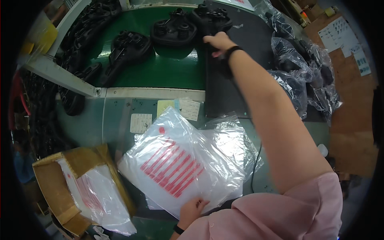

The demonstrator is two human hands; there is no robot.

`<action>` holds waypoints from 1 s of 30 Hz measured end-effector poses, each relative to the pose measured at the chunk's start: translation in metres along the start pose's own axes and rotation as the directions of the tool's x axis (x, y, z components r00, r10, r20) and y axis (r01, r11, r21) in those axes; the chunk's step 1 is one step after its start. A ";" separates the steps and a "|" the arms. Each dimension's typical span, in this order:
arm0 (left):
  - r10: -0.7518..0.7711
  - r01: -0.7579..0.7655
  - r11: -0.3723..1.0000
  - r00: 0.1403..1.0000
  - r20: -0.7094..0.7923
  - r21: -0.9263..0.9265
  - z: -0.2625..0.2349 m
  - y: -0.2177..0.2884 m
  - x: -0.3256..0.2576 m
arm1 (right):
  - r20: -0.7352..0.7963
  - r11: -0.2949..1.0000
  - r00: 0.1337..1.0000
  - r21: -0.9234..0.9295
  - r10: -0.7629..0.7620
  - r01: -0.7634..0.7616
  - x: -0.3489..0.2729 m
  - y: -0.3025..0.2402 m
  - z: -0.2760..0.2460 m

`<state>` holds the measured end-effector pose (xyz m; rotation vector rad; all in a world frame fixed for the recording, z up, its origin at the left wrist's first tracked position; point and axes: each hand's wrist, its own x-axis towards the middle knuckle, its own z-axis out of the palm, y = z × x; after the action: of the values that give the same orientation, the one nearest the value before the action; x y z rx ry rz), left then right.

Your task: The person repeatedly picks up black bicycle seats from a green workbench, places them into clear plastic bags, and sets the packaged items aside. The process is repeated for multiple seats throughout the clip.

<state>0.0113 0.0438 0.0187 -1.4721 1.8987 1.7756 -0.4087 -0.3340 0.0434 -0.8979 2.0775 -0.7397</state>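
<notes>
My right hand (220,43) reaches far forward, its fingers closed around the nose of a black bicycle saddle (211,19) that lies underside up. Close to my body, my left hand (193,209) has its fingers curled at the near edge of a clear plastic bag (176,160) with red print. This bag tops a loose stack on the table in front of me. Beside the gripped saddle lies another saddle (174,31), its springs facing up. A third saddle (129,50) rests farther left on the green belt.
On the left, a cardboard box (52,188) holds more printed bags (96,196). Saddles wrapped in clear plastic (298,68) pile up at the right. More black saddles (86,34) crowd the far left behind a white metal frame (64,76). Paper slips (141,123) lie beyond the bags.
</notes>
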 end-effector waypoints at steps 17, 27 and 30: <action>0.275 -0.337 0.789 0.941 -0.196 -0.514 0.036 0.057 0.036 | 0.472 0.445 0.812 0.843 -0.344 -0.302 -0.464 0.221 -0.092; 0.041 -0.428 0.553 0.871 -0.490 -0.715 0.041 0.046 0.045 | 0.059 0.946 0.947 -0.055 -0.315 0.318 -0.511 0.262 -0.033; 0.084 -0.471 0.616 0.836 -0.542 -0.631 0.016 0.048 0.023 | 0.070 0.913 0.929 -0.170 -0.363 0.370 -0.516 0.272 -0.009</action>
<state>-0.0419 0.0355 0.0306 -2.1033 1.7130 2.8280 -0.2649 0.2309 0.0568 -1.4206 1.9875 -0.7249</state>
